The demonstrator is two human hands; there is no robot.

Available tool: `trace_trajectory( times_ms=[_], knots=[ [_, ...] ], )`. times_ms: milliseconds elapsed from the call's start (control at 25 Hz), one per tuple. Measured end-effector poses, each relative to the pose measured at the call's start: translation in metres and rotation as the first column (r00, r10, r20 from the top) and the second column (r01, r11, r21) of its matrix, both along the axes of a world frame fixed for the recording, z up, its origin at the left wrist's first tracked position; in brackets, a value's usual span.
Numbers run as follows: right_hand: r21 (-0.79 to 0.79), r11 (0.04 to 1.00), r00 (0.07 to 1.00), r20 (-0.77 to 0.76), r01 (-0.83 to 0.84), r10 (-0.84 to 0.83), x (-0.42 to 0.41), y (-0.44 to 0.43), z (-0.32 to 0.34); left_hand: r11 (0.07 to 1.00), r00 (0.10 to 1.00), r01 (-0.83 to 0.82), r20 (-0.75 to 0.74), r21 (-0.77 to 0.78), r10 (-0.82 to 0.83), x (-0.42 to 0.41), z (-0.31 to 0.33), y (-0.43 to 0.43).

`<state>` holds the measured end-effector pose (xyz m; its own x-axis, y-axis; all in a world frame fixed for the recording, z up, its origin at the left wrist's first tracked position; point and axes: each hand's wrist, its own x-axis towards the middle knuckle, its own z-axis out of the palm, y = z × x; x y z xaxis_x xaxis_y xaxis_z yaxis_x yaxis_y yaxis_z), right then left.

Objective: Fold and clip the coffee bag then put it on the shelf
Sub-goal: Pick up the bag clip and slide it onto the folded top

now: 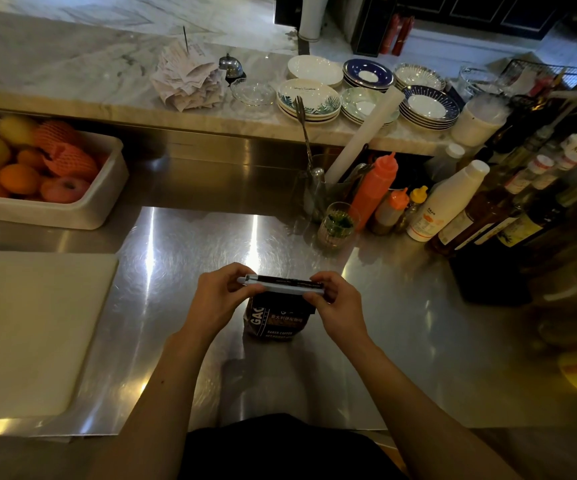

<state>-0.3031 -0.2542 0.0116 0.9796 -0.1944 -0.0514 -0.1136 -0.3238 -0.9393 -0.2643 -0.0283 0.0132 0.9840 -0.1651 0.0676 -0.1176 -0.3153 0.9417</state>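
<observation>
A dark coffee bag (275, 320) with white lettering stands upright on the steel counter (183, 258), its top folded over. A long white clip (285, 285) lies across the folded top. My left hand (219, 296) pinches the clip's left end and my right hand (337, 303) pinches its right end, both fingers pressing on the clip and fold. The bag's upper corners are hidden behind my hands. The marble shelf (72, 81) runs along the back, above the counter.
A white cutting board (27, 327) lies at the left. A tub of fruit (38, 168) sits back left. Sauce bottles (453, 202) and a glass (337, 225) crowd the right. Stacked plates (366, 91), receipts (190, 77) and a bell (231, 65) occupy the shelf.
</observation>
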Motion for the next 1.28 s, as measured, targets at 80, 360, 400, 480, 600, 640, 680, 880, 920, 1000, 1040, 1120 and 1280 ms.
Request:
trace_trajectory(
  times_ms=[80,360,400,480,600,640,680,880,920,1000,1040,1120,1280],
  knots=[
    [-0.001,1.000,1.000,0.006,-0.001,0.001,0.000,0.000,0.000,1.000,1.000,-0.008,0.000,-0.016,0.008,0.000,0.000,0.000],
    [-0.003,1.000,1.000,0.021,-0.010,0.010,0.004,0.000,0.002,0.991,0.996,-0.069,-0.056,-0.115,0.063,-0.004,-0.007,-0.003],
    [-0.008,1.000,1.000,0.023,-0.012,0.012,0.004,0.000,0.002,0.990,0.996,-0.067,-0.060,-0.121,0.060,-0.005,-0.008,-0.002],
    [-0.010,1.000,1.000,0.023,-0.017,0.017,0.004,0.000,0.002,0.990,0.996,-0.062,-0.071,-0.127,0.054,-0.004,-0.009,-0.001],
    [-0.010,1.000,1.000,0.012,-0.016,0.016,0.004,0.000,0.002,0.995,0.998,-0.026,-0.058,-0.091,0.020,-0.002,-0.008,0.001],
    [-0.011,1.000,1.000,0.007,-0.014,0.014,0.004,-0.001,0.003,0.998,0.999,-0.013,-0.050,-0.063,0.010,-0.001,-0.008,0.002],
    [-0.010,1.000,1.000,0.003,-0.016,0.016,0.004,-0.001,0.003,0.999,0.999,-0.010,-0.044,-0.037,0.008,0.000,-0.007,0.002],
    [-0.019,0.999,1.000,-0.013,-0.027,0.026,0.006,-0.001,0.004,0.999,0.999,-0.034,-0.037,-0.018,0.033,-0.001,-0.009,0.001],
    [-0.017,0.999,0.999,-0.018,-0.031,0.030,0.007,-0.001,0.004,0.998,0.998,-0.049,-0.050,-0.028,0.048,-0.003,-0.010,0.001],
    [-0.019,0.999,0.999,-0.026,-0.032,0.031,0.006,-0.001,0.004,0.996,0.996,-0.064,-0.068,-0.059,0.060,-0.004,-0.011,0.000],
    [-0.020,0.999,0.999,-0.027,-0.032,0.032,0.006,-0.001,0.005,0.996,0.996,-0.064,-0.073,-0.064,0.059,-0.004,-0.011,0.000],
    [-0.016,0.999,0.999,-0.025,-0.032,0.032,0.005,-0.002,0.004,0.997,0.996,-0.060,-0.072,-0.056,0.056,-0.005,-0.010,-0.001],
    [-0.019,0.999,0.999,-0.030,-0.032,0.032,0.006,-0.002,0.005,0.998,0.998,-0.062,-0.029,-0.012,0.062,-0.006,-0.010,0.000]
  ],
)
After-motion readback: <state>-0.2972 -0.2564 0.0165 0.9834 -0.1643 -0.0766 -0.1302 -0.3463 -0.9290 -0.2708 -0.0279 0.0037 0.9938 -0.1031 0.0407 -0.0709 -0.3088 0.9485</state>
